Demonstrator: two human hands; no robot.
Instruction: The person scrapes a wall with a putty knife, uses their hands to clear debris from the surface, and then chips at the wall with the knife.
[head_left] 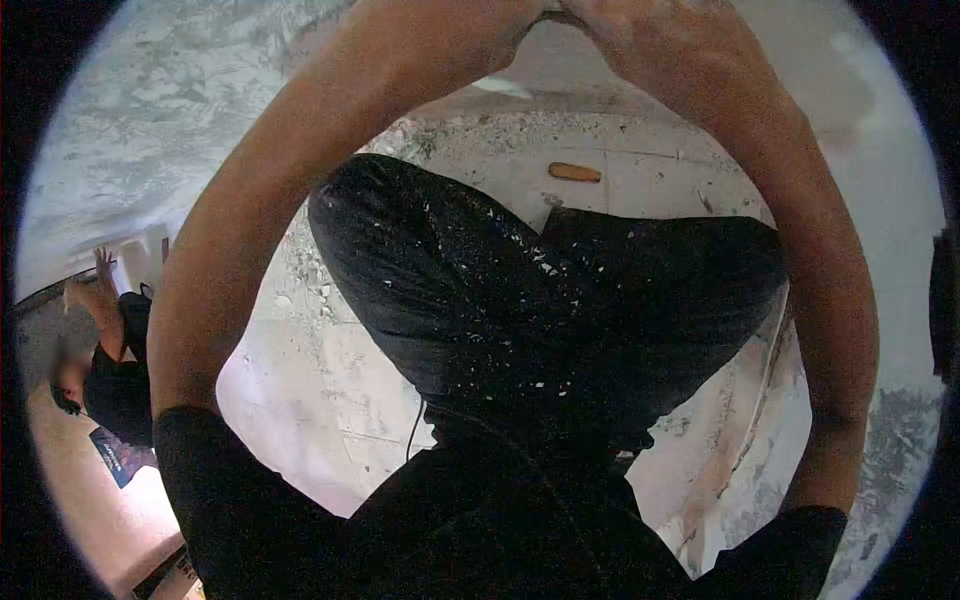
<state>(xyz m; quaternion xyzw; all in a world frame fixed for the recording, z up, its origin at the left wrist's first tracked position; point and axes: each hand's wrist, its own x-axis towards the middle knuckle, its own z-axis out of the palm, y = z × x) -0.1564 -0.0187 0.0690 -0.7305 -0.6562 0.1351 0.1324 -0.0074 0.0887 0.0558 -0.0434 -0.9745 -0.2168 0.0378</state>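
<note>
My left hand (490, 22) and my right hand (650, 25) come close together at the top edge of the view, both arms raised in front of me. The frame cuts off their fingers, so what they hold, if anything, is hidden. A small dark patch shows where the hands meet; I cannot make out what it is. The pale wall (860, 75) lies near my right hand. Below the hands, a short brown piece (575, 172), shaped like a wooden tool handle, lies on the floor.
My bent legs in black trousers (560, 300) carry pale flakes. The pale floor (350, 400) has flakes and debris along the wall's foot. A patchy grey-white wall (160, 130) runs along the left. Another person (115, 390), arm raised, is at far left.
</note>
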